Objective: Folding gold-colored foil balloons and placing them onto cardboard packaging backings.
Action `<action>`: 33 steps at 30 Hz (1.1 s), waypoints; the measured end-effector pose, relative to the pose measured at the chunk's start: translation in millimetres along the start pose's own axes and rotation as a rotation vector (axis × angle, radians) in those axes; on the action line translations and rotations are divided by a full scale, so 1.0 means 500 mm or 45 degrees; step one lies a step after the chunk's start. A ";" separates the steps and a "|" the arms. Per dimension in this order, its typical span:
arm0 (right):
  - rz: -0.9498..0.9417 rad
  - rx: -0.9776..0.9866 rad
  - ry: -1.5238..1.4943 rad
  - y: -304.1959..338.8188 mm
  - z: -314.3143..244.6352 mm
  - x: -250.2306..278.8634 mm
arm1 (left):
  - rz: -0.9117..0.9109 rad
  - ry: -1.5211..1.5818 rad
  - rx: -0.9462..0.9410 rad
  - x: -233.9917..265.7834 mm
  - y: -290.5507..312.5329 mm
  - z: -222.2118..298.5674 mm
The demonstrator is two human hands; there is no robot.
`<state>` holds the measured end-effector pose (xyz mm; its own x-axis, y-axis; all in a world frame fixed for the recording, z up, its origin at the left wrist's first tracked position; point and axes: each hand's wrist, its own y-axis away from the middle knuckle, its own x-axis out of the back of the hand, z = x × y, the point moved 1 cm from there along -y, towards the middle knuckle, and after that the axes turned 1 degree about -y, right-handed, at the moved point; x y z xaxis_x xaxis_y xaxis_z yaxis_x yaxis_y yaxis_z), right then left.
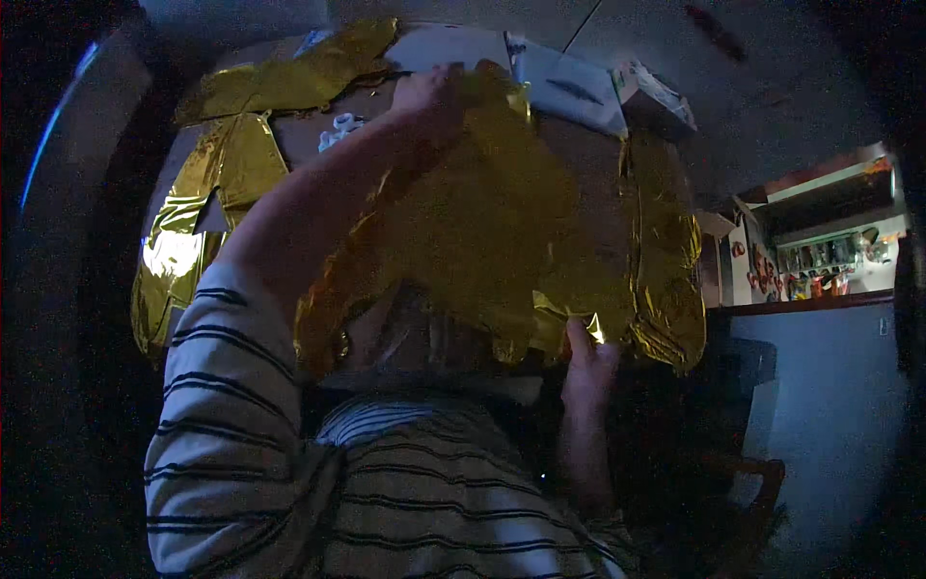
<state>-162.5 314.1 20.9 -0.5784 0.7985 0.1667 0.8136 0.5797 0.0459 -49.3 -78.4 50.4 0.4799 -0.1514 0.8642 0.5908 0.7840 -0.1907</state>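
A large, thin gold foil sheet (502, 183) lies crumpled across the middle of a brown table (598, 183). My left arm reaches over to the far side, and my left hand (429, 89) is closed at the sheet's far edge; its fingertips are hard to see in the dim light. At the near edge, my right hand (590, 365) pinches the foil between thumb and fingers. The sheet's near border is ragged and hangs close to the table's front edge.
More gold foil pieces (256, 154) cover the table's left side, and another foil strip (666, 261) drapes over the right. A small white and blue item (342, 127), white sheets (569, 92) and a box (656, 96) sit farther back. A wooden chair (762, 478) stands at right.
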 end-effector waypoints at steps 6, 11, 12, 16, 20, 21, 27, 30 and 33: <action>-0.015 -0.005 0.032 0.008 -0.013 -0.011 | -0.132 0.492 -0.211 0.090 0.201 -0.007; -0.015 -0.084 0.021 0.011 -0.022 -0.016 | 0.026 -0.071 -0.762 0.075 0.349 -0.012; -0.025 -0.063 0.019 0.010 -0.040 -0.024 | 0.082 -0.068 -0.724 0.064 0.359 -0.012; 0.086 -0.022 0.285 -0.002 0.000 -0.005 | 0.141 -0.202 -0.697 0.034 0.368 -0.019; 0.058 -0.020 0.482 -0.001 -0.023 0.001 | 0.183 -0.200 -0.743 0.070 0.370 0.028; 0.036 -0.028 0.504 -0.003 -0.023 0.001 | 0.131 -0.254 -0.861 0.069 0.358 0.028; -0.002 -0.079 0.448 0.004 -0.043 -0.010 | -0.054 -0.217 -0.914 0.021 0.353 0.064; -0.030 -0.009 0.445 0.014 -0.064 -0.012 | 0.054 -0.185 -0.892 0.011 0.368 0.087; -0.071 -0.128 0.545 0.015 -0.087 -0.012 | 0.007 -0.108 -0.936 -0.009 0.362 0.086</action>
<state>-150.4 306.5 63.3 -0.5617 0.6151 0.5533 0.7958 0.5845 0.1582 27.4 90.2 32.0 0.4498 -0.0781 0.8897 0.8848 0.1746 -0.4320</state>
